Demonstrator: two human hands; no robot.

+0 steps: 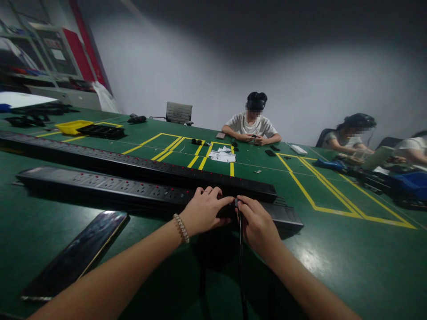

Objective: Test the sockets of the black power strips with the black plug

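A long black power strip (133, 186), with a row of sockets and small red marks, lies across the table in front of me. My left hand (207, 209) is closed over its near edge near the right end, thumb stretched toward my right hand. In a pinch, my right hand (258, 222) holds the end of a black cable (240, 258) against the strip; a small grey part shows between the fingertips. The cable hangs down toward me. Whether its end sits in the strip is hidden by my fingers. Behind lies a second, longer power strip (100, 155).
A phone (80, 253) lies left of my left forearm. Farther off are a yellow tray (74, 127), a black tray (102, 131), white papers (223, 154) and yellow tape lines on the green table (340, 249). A person (251, 122) sits opposite; others sit at the right.
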